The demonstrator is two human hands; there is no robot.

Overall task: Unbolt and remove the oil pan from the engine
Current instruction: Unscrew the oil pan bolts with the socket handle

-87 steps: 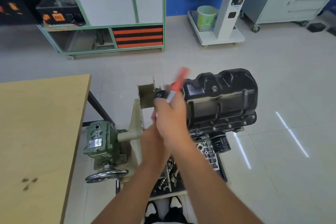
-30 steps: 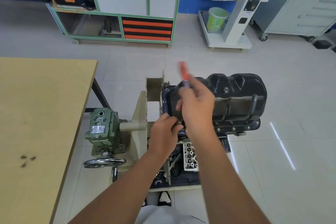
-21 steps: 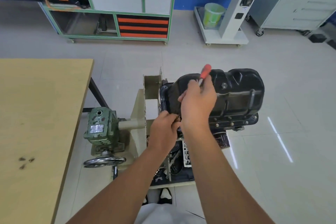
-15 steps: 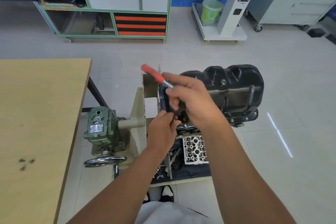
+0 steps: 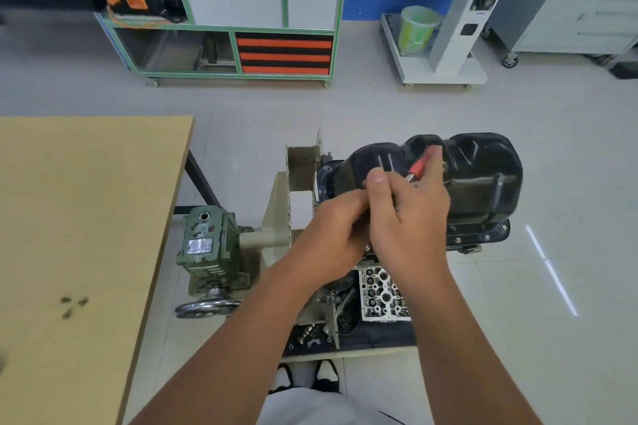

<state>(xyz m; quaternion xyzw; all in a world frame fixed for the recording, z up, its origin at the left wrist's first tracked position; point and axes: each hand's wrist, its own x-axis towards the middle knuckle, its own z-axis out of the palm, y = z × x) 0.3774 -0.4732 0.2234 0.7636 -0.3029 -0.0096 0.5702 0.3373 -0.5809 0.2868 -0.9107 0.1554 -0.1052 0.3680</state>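
The black oil pan sits on top of the engine, which is mounted on a beige stand. Bolts show along the pan's near flange. My right hand grips a red-handled tool whose blurred handle points up and to the right over the pan. My left hand is curled at the pan's near left edge, touching the right hand; what its fingers hold is hidden. The tool's tip is hidden behind my hands.
A wooden table fills the left side. A green gearbox with a handwheel joins the stand. A cylinder head and loose parts lie on the stand's lower tray. Cabinets and a white machine stand across the floor.
The red handle has swung from pointing up-left to pointing up-right in my right hand, as in earlier back-and-forth swings. My left hand stays at the pan's near left edge.
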